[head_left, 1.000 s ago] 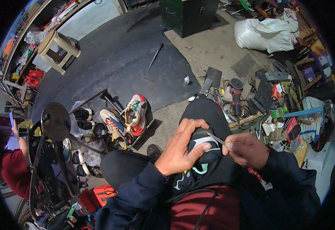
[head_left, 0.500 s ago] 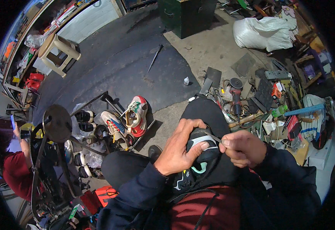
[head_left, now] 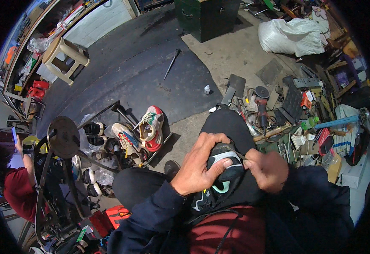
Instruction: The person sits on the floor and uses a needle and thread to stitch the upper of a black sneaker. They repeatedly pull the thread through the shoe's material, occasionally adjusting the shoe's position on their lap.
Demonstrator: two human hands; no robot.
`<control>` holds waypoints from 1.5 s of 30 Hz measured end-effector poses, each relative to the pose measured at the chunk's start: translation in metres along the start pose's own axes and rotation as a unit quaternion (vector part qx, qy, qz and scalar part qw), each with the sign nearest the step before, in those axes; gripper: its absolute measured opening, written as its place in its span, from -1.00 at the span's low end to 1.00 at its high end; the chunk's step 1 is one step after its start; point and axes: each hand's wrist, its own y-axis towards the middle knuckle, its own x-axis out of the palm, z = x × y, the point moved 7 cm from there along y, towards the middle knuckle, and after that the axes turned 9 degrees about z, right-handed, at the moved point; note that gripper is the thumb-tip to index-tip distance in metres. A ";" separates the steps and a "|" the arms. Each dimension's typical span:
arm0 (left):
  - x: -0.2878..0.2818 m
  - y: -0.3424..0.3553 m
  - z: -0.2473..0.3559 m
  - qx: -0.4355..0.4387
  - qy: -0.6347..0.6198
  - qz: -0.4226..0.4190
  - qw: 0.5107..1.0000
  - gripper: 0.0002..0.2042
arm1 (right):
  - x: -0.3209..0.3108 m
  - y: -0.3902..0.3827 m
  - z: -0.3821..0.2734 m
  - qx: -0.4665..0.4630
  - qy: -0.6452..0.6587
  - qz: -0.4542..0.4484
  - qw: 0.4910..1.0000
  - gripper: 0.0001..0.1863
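Note:
A black shoe (head_left: 226,173) with white, mint and yellow accents rests on my right thigh. My left hand (head_left: 200,165) is closed around it, the thumb pressing on the white-and-black part and the fingers curled over the far end. At the shoe's right side my right hand (head_left: 268,169) is closed in a pinch. Between its fingertips runs a thin greyish strip (head_left: 236,153) that reaches toward the shoe's far edge; whether it is a tool or part of the shoe I cannot tell.
Left of my knees, multicoloured sneakers (head_left: 150,127) stand beside a metal frame with a wheel (head_left: 63,136). An angle grinder (head_left: 261,108) lies among tools at right. Ahead are a small white bottle (head_left: 206,89) and a dark rod (head_left: 172,64). Another person (head_left: 19,190) sits at far left.
My right hand has shifted slightly and turned, its back now more toward me, and is a little blurred. My left hand keeps its hold on the shoe.

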 end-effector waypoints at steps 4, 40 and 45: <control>0.004 -0.001 0.001 -0.011 0.002 -0.010 1.000 -0.54 | 0.005 -0.007 0.015 0.322 0.327 -0.165 0.873 -0.65; 0.002 0.001 -0.003 -0.013 -0.021 -0.005 1.000 -0.55 | 0.015 -0.007 0.007 0.015 -0.150 0.079 0.985 -0.89; 0.005 0.000 0.000 -0.018 -0.023 -0.011 1.000 -0.54 | -0.006 0.000 0.007 0.107 0.095 -0.101 0.984 -0.78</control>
